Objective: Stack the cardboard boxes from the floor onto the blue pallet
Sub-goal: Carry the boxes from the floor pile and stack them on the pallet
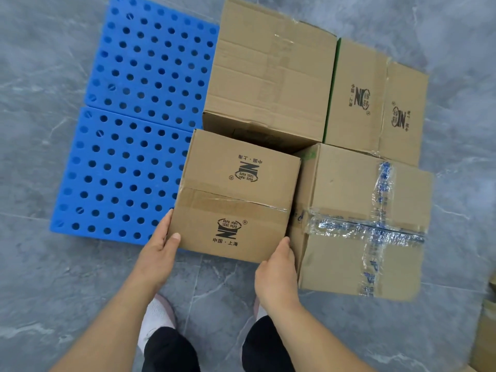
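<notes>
A small cardboard box (236, 194) with a black printed logo sits at the near middle, over the near edge of the blue perforated pallet (126, 167). My left hand (159, 249) holds its left near corner, thumb on top. My right hand (276, 275) holds its right near corner, thumb up against the edge. To its right stands a taped box (362, 224) with blue-printed tape. Behind it is a large plain box (271, 73), and at the far right a lower box (375, 103) with two logos.
The pallet is made of two blue panels, and its left half shows bare holes. Grey marble-patterned floor (40, 277) surrounds everything. My feet (158, 320) stand just below the held box. More cardboard (485, 339) pokes in at the right edge.
</notes>
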{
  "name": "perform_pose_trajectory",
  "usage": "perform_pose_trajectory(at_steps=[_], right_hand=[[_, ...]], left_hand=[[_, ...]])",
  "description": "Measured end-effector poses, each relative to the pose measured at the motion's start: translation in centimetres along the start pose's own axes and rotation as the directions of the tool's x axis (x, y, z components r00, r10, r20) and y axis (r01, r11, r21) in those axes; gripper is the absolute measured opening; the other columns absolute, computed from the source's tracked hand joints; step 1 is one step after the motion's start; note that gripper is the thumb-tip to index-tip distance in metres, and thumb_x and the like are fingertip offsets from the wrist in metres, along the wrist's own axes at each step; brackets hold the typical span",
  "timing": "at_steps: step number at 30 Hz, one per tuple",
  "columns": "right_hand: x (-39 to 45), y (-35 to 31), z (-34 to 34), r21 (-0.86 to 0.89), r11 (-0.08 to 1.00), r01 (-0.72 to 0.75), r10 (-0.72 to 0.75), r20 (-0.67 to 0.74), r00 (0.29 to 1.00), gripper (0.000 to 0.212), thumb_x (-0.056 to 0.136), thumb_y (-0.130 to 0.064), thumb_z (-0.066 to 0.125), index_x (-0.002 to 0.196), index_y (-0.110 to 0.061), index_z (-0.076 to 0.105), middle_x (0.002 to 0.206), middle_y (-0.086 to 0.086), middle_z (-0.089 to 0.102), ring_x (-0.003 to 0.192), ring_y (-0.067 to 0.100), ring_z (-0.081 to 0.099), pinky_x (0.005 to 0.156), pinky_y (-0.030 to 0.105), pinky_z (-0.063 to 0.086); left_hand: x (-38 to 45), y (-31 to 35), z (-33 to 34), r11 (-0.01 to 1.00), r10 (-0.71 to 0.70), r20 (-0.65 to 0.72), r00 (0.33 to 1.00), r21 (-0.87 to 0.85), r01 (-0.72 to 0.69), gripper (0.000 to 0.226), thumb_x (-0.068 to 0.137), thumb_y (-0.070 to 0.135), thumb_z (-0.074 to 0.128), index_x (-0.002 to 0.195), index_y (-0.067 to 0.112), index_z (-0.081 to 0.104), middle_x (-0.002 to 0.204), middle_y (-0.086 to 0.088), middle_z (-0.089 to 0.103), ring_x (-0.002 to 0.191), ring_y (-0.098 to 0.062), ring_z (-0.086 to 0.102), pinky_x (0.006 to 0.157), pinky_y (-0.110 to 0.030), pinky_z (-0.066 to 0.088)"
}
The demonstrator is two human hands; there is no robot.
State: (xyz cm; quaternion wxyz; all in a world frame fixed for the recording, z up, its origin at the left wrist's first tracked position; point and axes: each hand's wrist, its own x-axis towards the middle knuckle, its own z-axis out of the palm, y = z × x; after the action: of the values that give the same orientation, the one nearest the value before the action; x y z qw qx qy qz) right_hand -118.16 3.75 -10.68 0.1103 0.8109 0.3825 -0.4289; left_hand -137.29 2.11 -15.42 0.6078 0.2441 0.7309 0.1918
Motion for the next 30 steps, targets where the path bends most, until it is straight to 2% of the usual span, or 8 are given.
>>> perform_pose_trajectory(at_steps=[3, 6, 8, 11, 13, 17, 25, 30], right_hand=[[-0.1, -1.1, -0.9, -0.124, 0.98, 0.157, -0.166, -0.07, 0.984, 0.064, 0.093, -0.004, 0.038, 0.149, -0.007, 0.007, 0.153, 0.009, 0.016, 0.14, 0.021, 0.019, 0.111, 0.027, 0.019], [1.0, -2.9, -2.3, -0.28, 0.879, 0.387, -0.438, -0.15, 0.886, 0.056, 0.094, -0.006, 0.039, 0.147, -0.011, 0.022, 0.153, 0.008, 0.018, 0.138, 0.023, 0.017, 0.111, 0.027, 0.017], [2.9, -4.6, -3.9, -0.37, 0.818, 0.441, -0.527, -0.172, 0.833, 0.055, 0.093, -0.008, 0.042, 0.146, -0.011, 0.026, 0.152, 0.011, 0.021, 0.138, 0.026, 0.018, 0.112, 0.031, 0.016], [5.6, -7.4, -6.3, -0.448, 0.778, 0.441, -0.564, -0.188, 0.804, 0.055, 0.093, -0.012, 0.044, 0.145, -0.01, 0.028, 0.15, 0.013, 0.026, 0.137, 0.028, 0.02, 0.114, 0.033, 0.015], [6.6, -8.8, -7.0, -0.405, 0.821, 0.402, -0.515, -0.221, 0.828, 0.055, 0.093, -0.016, 0.045, 0.144, -0.01, 0.028, 0.148, 0.012, 0.029, 0.136, 0.028, 0.024, 0.112, 0.033, 0.018], [5.6, -9.1, -6.4, -0.041, 0.973, 0.225, -0.228, -0.269, 0.936, 0.046, 0.091, -0.019, 0.049, 0.134, -0.004, 0.038, 0.133, 0.016, 0.04, 0.123, 0.034, 0.041, 0.101, 0.038, 0.035], [3.5, -4.3, -1.9, 0.07, 0.994, -0.085, 0.093, -0.123, 0.988, 0.047, 0.092, -0.012, 0.041, 0.135, 0.004, 0.031, 0.138, 0.02, 0.038, 0.125, 0.037, 0.04, 0.101, 0.038, 0.036], [3.6, -3.5, -0.9, 0.1, 0.989, -0.106, 0.117, -0.109, 0.987, 0.051, 0.093, -0.011, 0.041, 0.14, 0.002, 0.025, 0.143, 0.02, 0.031, 0.126, 0.038, 0.039, 0.103, 0.038, 0.033]], left_hand=[[-0.1, 0.1, 0.0, 1.0, 0.0, 0.002, 1.0, 0.0, 0.0, 0.053, 0.1, 0.017, 0.036, 0.146, 0.038, 0.023, 0.148, 0.013, 0.033, 0.13, -0.005, 0.034, 0.109, -0.028, 0.024], [-0.1, 0.0, 0.1, 1.0, 0.007, -0.013, 1.0, 0.005, -0.007, 0.052, 0.1, 0.016, 0.036, 0.145, 0.038, 0.024, 0.149, 0.014, 0.032, 0.132, -0.005, 0.032, 0.108, -0.025, 0.023], [0.0, -0.2, 0.2, 1.0, 0.001, -0.025, 1.0, -0.011, -0.001, 0.051, 0.1, 0.017, 0.037, 0.145, 0.038, 0.024, 0.149, 0.013, 0.031, 0.133, -0.006, 0.031, 0.109, -0.026, 0.022], [0.0, -0.2, 0.5, 0.997, -0.027, -0.071, 0.997, -0.072, 0.022, 0.052, 0.099, 0.021, 0.041, 0.145, 0.037, 0.025, 0.149, 0.011, 0.032, 0.133, -0.009, 0.033, 0.109, -0.031, 0.026], [-0.1, 0.1, 0.9, 0.99, -0.059, -0.109, 0.992, -0.13, 0.045, 0.053, 0.097, 0.025, 0.046, 0.145, 0.037, 0.026, 0.149, 0.01, 0.033, 0.131, -0.009, 0.034, 0.107, -0.031, 0.027], [0.1, 1.0, 0.8, 0.994, -0.066, -0.194, 0.979, -0.104, 0.046, 0.055, 0.094, 0.038, 0.047, 0.145, 0.035, 0.026, 0.152, 0.007, 0.028, 0.137, -0.013, 0.029, 0.108, -0.035, 0.025], [2.4, 3.6, 1.0, 0.999, -0.026, -0.148, 0.989, 0.016, 0.029, 0.054, 0.098, 0.035, 0.04, 0.147, 0.032, 0.02, 0.152, 0.005, 0.029, 0.137, -0.017, 0.031, 0.109, -0.037, 0.026], [2.8, 3.3, 1.1, 0.998, -0.015, -0.121, 0.993, 0.064, 0.023, 0.048, 0.098, 0.027, 0.04, 0.144, 0.037, 0.03, 0.142, 0.008, 0.044, 0.125, -0.016, 0.043, 0.106, -0.038, 0.035]])
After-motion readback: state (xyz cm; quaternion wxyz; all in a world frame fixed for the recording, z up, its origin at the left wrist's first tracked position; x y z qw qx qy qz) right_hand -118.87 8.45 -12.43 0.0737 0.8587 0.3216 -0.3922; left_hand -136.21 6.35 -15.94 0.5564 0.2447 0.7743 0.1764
